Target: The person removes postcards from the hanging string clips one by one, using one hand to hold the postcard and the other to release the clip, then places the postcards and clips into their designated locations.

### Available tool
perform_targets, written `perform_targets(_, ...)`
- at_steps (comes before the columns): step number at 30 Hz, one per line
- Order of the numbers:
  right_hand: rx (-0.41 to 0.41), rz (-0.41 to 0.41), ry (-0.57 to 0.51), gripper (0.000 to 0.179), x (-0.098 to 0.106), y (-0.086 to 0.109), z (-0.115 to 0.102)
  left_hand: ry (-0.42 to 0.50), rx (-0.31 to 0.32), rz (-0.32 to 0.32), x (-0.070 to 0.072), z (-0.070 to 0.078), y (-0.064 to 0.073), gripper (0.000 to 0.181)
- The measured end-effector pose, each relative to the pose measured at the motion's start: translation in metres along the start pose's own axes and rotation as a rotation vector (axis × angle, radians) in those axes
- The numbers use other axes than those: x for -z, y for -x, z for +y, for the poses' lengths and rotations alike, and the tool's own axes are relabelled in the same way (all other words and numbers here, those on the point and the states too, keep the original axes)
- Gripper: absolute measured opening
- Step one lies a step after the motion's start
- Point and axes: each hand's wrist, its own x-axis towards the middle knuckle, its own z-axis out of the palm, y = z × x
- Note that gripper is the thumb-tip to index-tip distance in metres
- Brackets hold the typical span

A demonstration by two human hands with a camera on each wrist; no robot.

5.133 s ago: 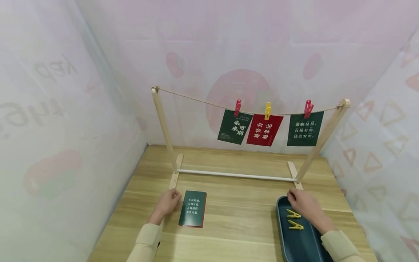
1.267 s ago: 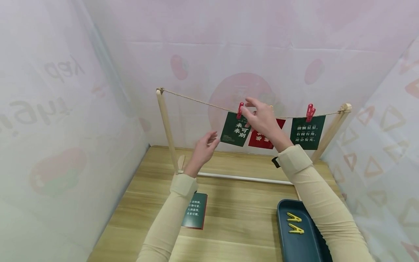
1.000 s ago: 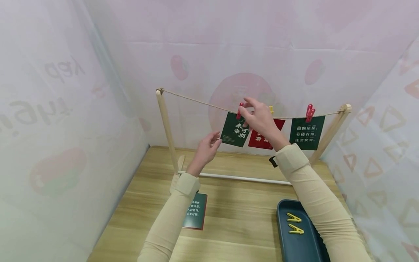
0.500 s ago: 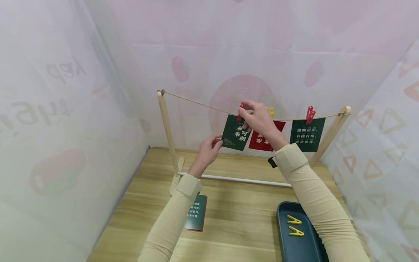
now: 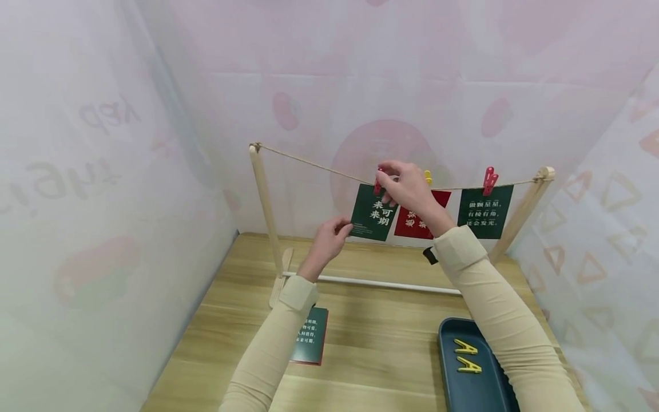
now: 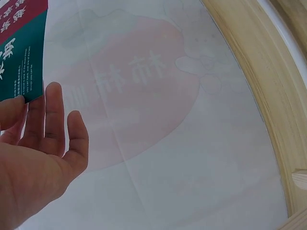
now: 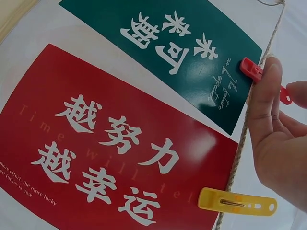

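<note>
In the head view a green card (image 5: pixel 368 216) with white characters hangs from a twine line (image 5: pixel 309 165) by a red clothespin (image 5: pixel 378 186). My left hand (image 5: pixel 329 240) pinches the card's lower left corner between thumb and fingers; in the left wrist view its other fingers stand loosely spread. My right hand (image 5: pixel 412 187) grips the handles of that clothespin, whose tip shows at the card's top edge in the right wrist view. Beside it hangs a red card (image 5: pixel 412 224), partly behind my right hand and held by a yellow clothespin (image 7: pixel 237 201).
Another green card (image 5: pixel 484 213) hangs at right under a red clothespin (image 5: pixel 489 182). Wooden posts (image 5: pixel 265 200) hold the line, joined below by a white rod (image 5: pixel 381 282). A small stack of cards (image 5: pixel 311 337) and a dark blue tray (image 5: pixel 455 395) with yellow clothespins (image 5: pixel 467 365) lie on the table.
Both hands have risen from the table to the line. My left hand has taken the green card's lower corner, and my right hand has closed its fingers on the red clothespin.
</note>
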Motion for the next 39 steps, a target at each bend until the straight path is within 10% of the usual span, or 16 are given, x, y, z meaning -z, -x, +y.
perform_targets(39, 0.144, 0.126, 0.038, 0.017, -0.002, -0.005, -0.006, 0.000, -0.005, 0.006, 0.013, -0.005, 0.002, 0.017)
